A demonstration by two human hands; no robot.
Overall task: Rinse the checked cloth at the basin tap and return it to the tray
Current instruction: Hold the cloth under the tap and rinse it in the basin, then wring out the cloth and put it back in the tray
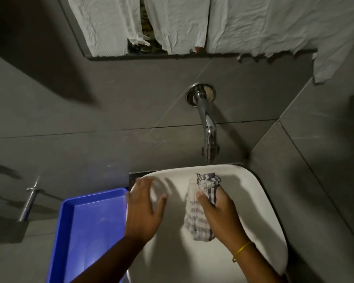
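So, only the head view to go on, looking steeply down at the basin. The checked cloth [200, 209] is bunched up in the right hand [219, 209], with the fingers and thumb closed around its middle; a crumpled top sticks out above the fist and a longer tail hangs below it, over the white basin [260, 203]. It is held below and a little in front of the tap [207, 127], not quite under the spout. No running water can be made out, and whether the cloth is wet already can't be told from this.

The left hand [145, 211] is spread open over the basin's left rim, holding nothing, and it's blurred. The blue tray [86, 227] sits just beside the basin on the left, and nothing is seen lying in the part that shows.

On handling: the cloth looks thin, soft and floppy, so very little weight is expected dry, noticeably more once soaked. No shape will be kept by it, so a pinch at one corner would probably leave it dangling and dripping. A full fist around the bunched middle, as it's gripped now, seems the safest hold, and a two-handed squeeze is likely needed before it goes over to the tray. Nothing fragile here, just a drip risk.
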